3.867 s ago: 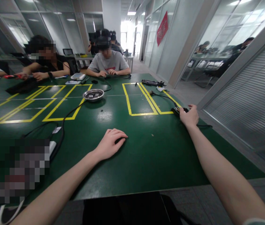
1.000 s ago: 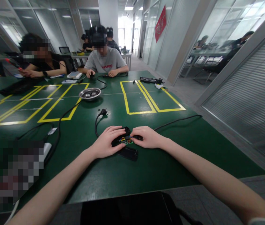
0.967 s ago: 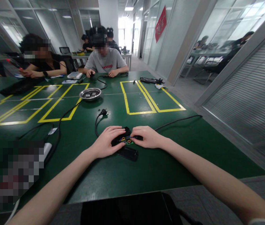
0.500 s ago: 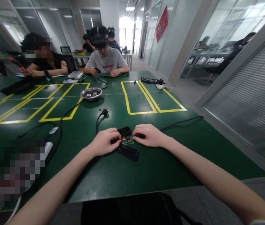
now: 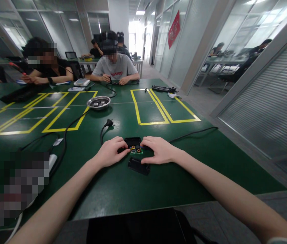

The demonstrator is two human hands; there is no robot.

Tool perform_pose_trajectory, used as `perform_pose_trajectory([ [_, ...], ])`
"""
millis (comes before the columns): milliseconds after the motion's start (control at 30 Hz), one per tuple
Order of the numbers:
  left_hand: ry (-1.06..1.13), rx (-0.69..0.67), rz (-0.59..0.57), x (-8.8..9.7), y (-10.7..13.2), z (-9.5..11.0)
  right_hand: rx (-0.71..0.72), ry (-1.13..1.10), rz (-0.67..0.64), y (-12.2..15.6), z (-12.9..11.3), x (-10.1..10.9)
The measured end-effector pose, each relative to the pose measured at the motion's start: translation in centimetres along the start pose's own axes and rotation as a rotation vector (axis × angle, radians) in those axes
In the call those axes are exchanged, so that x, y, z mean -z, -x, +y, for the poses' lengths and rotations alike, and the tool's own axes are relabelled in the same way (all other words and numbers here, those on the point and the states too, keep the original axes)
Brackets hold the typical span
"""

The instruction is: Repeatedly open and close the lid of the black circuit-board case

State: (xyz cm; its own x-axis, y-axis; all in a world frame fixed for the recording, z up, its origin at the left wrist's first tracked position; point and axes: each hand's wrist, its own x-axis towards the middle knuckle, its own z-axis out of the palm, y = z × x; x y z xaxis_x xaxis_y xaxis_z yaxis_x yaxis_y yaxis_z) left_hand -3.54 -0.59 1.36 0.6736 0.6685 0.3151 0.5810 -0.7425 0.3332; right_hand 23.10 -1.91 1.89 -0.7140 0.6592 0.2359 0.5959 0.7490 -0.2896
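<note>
A small opened black power adapter [image 5: 134,145] lies on the green table [image 5: 143,189] in front of me, its green circuit board with orange parts showing. My left hand [image 5: 110,151] pinches its left end, fingers curled. My right hand [image 5: 158,149] presses on its right end, where a black cable [image 5: 194,132] leaves to the right. A loose black cover [image 5: 138,166] lies just in front of the adapter, touched by neither hand. Another black cord with a plug [image 5: 109,122] curves away behind my left hand.
A metal bowl [image 5: 98,102] with small parts sits mid-table among yellow tape outlines [image 5: 153,112]. Two people work at the far side. A thick black cable [image 5: 65,135] runs to a white power strip [image 5: 52,161] at left. A black tool [image 5: 162,89] lies far right.
Earlier my right hand reached to the table's right edge for the adapter; now it lies before me. In the last second both hands shifted on it, uncovering more of the board.
</note>
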Motion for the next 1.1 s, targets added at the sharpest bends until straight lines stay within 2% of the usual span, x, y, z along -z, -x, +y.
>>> perform_pose_trajectory([
  [433,0.096,0.01,-0.039,0.2,0.2,-0.3,-0.12,0.044,0.075,-0.9,0.9,-1.7],
  [533,0.087,0.025,-0.038,0.2,0.1,-0.3,-0.076,0.068,0.09,-0.8,1.1,-1.3],
  [700,0.121,0.089,-0.076,0.2,0.0,-0.4,0.042,0.024,0.035,0.1,1.9,-0.3],
  [900,0.204,0.127,-0.059,1.1,0.0,0.2,-0.044,-0.008,0.125,0.5,1.7,0.0],
  [1000,0.305,0.142,-0.062,1.8,0.0,0.8,-0.027,-0.073,0.187,0.8,1.3,0.3],
  [1100,0.464,0.176,-0.136,2.3,0.1,1.2,0.054,-0.126,0.183,1.1,0.7,0.5],
])
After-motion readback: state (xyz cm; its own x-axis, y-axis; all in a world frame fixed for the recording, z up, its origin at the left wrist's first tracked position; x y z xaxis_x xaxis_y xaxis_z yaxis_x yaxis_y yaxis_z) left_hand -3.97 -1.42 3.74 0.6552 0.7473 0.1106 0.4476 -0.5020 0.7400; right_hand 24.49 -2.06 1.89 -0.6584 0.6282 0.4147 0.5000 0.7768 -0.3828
